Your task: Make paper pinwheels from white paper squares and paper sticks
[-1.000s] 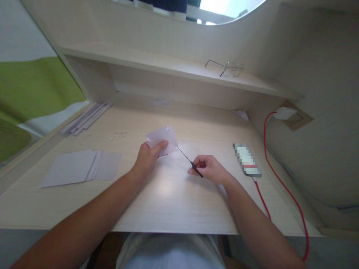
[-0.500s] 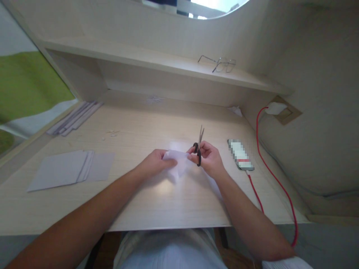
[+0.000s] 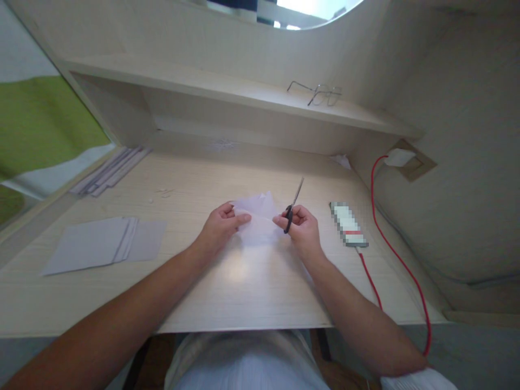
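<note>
My table fills the middle of the frame. At left lies a stack of paper sheets; at right a phone on a red cable; glasses sit on the shelf above. At centre my left hand pinches the folded paper by its near edge: light, floppy, easily torn, I judge. My right hand is curled around small scissors, blades pointing up, while its fingertips touch the paper. Nothing blocks either hand.
</note>
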Demonstrator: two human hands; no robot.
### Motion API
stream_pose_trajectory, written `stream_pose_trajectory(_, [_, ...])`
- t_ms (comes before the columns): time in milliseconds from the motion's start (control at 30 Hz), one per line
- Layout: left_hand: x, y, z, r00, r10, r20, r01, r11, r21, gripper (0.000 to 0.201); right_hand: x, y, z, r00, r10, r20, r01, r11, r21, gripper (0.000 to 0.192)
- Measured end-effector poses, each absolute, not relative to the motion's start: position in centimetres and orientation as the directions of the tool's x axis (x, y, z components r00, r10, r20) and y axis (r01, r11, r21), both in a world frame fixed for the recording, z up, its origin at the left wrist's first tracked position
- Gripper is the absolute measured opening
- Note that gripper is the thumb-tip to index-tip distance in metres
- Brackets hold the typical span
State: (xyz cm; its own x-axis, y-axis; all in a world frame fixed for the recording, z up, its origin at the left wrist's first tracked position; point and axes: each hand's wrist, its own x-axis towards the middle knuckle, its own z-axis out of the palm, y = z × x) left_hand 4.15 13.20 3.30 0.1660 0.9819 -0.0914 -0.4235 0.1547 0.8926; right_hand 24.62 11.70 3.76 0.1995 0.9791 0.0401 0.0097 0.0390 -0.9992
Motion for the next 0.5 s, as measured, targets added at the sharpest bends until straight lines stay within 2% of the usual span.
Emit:
stream_pose_trajectory(67, [4.3, 13.1, 3.0, 0.246, 0.964, -0.104, -0.377, 0.194, 0.906, 0.034, 24.3, 11.6, 3.6, 0.2, 0.979, 0.042, 0.001, 0.043, -0.999, 0.038])
stream_pose_trajectory(133, [4.4, 13.0, 2.7, 0.275, 0.953, -0.124, -0.327, 0.214, 0.92, 0.032, 24.0, 11.4, 3.4, 0.188, 0.982, 0.031, -0.012, 0.034, -0.999, 0.039])
stream_pose_trajectory(300, [4.4, 12.8, 2.6, 0.216, 0.968, -0.127, -0.297, 0.189, 0.936, 0.03, 23.3, 11.2, 3.2, 0.148, 0.989, -0.003, -0.052, 0.005, -0.999, 0.042])
stream_pose_trajectory(500, [4.4, 12.7, 3.2, 0.151, 0.98, -0.132, -0.304, 0.173, 0.937, 0.035, 23.3, 11.2, 3.5, 0.117, 0.991, -0.064, 0.006, -0.065, -0.998, 0.042])
